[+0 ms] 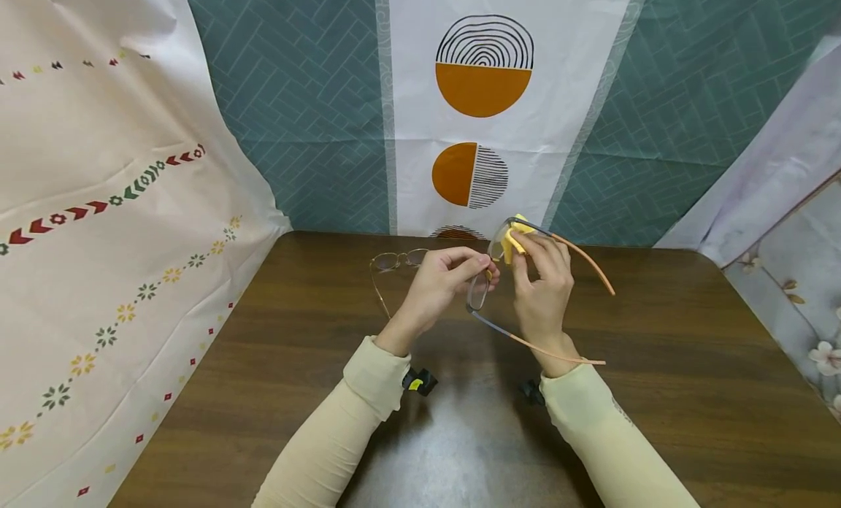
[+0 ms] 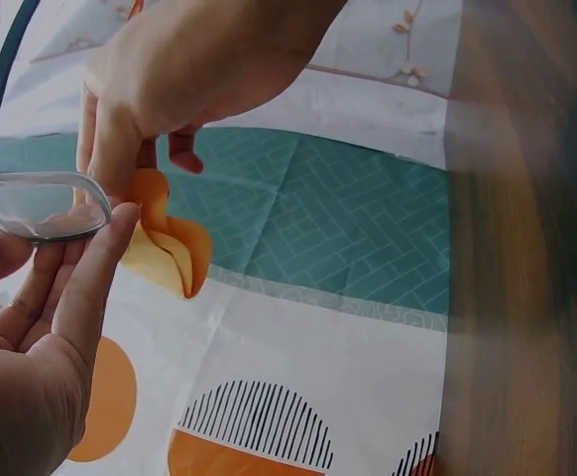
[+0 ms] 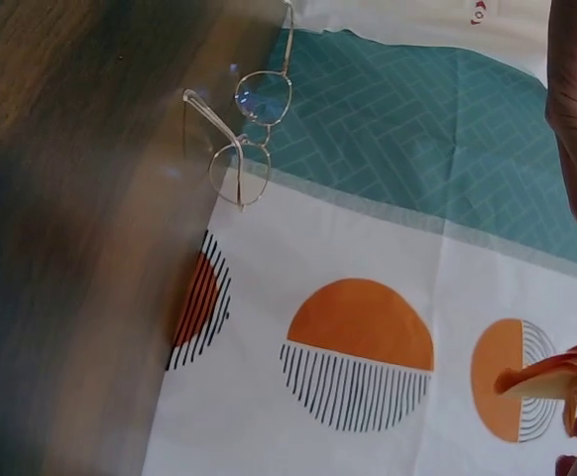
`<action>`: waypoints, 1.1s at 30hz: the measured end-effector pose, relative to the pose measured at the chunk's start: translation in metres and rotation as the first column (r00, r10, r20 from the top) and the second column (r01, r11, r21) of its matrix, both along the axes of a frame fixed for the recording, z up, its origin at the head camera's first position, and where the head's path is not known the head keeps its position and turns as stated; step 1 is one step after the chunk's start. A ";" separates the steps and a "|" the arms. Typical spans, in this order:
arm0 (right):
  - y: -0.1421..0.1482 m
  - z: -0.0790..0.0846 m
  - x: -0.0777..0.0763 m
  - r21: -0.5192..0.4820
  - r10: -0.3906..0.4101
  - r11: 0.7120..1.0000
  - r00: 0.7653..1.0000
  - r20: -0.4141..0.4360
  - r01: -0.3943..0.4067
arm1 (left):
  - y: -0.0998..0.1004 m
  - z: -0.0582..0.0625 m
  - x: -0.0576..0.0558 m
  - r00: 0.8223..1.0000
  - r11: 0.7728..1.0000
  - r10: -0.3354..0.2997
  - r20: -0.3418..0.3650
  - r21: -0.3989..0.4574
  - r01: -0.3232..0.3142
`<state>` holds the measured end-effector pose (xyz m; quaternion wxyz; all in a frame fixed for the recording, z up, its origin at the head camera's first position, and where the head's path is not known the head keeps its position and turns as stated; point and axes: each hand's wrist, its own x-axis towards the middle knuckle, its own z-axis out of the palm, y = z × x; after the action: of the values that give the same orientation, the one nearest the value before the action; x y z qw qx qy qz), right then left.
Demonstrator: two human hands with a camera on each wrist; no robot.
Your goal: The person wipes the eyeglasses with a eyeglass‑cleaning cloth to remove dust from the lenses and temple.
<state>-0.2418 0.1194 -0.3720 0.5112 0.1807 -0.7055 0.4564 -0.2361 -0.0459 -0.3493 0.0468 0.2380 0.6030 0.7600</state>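
Note:
My left hand point(image 1: 442, 283) pinches a pair of eyeglasses point(image 1: 479, 292) near the middle of its frame. The frame looks grey and clear, and the temples fade from blue to orange, pointing right and toward me. With bent fingers, my right hand point(image 1: 544, 280) holds a folded yellow cloth point(image 1: 509, 247) against the upper lens. In the left wrist view, one lens point(image 2: 46, 205) shows close to my left fingertips, with the cloth point(image 2: 170, 248) hanging beside it. Only the tip of the cloth point(image 3: 551, 377) appears at the right wrist view's edge.
Thin gold-rimmed glasses point(image 1: 386, 261) rest unfolded on the brown wooden table point(image 1: 276, 362), behind my left hand. A patterned cloth backdrop point(image 1: 302, 114) hangs along the table's far edge. Flowered cloths hang at both sides.

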 end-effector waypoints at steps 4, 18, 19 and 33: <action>0.002 -0.002 0.001 0.059 0.031 0.998 0.999 -0.008 -0.030 | 0.000 0.002 -0.001 1.000 1.000 0.004 -0.010 -0.004 -0.004; 0.013 0.010 0.011 0.058 0.301 0.945 0.922 0.243 -0.323 | -0.007 0.002 -0.004 0.999 0.999 0.040 -0.022 -0.012 -0.040; 0.015 0.011 0.011 0.032 0.331 0.936 0.904 0.272 -0.352 | -0.007 0.002 -0.004 0.999 0.999 0.041 -0.022 -0.008 -0.041; 0.024 0.011 0.030 -0.268 0.383 0.916 0.848 0.366 -0.298 | -0.009 0.001 -0.006 0.995 0.991 0.100 0.002 0.093 -0.100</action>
<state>-0.2115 0.1437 -0.3607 0.2772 0.1506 -0.7038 0.6365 -0.2422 -0.0550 -0.3480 -0.0031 0.2105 0.5782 0.7883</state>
